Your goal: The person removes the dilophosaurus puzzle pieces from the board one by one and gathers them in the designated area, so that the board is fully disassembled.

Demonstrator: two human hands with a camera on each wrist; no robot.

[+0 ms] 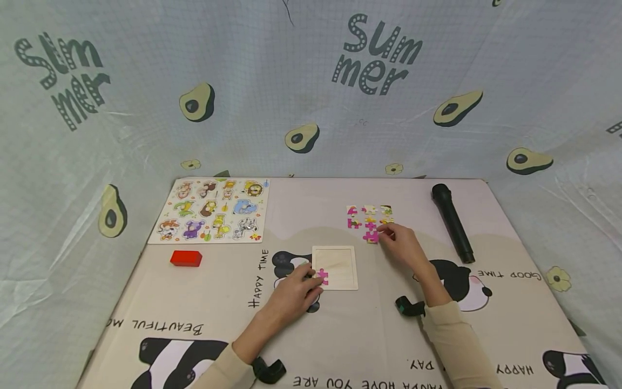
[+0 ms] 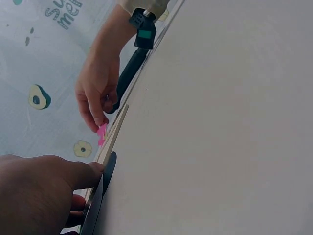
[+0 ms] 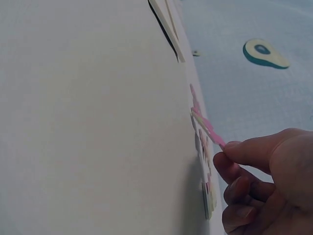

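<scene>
A small wooden puzzle tray (image 1: 340,265) lies mid-table with one pink piece (image 1: 323,276) in its lower left corner. My left hand (image 1: 295,293) rests at that corner, fingertips touching the piece and the tray edge. Beyond it lies a cluster of loose pink and yellow jigsaw pieces (image 1: 369,219). My right hand (image 1: 400,243) reaches to the cluster's near right and pinches a pink piece (image 3: 209,128), lifting one edge off the table. In the left wrist view the right hand (image 2: 98,90) holds that pink piece (image 2: 101,133) by the fingertips.
A black cylinder (image 1: 453,222) lies at the right of the table. An animal peg puzzle board (image 1: 214,209) sits at the back left, with a red block (image 1: 186,258) in front of it. A panda-print cloth (image 1: 379,335) covers the table; avocado-print sheets wall it in.
</scene>
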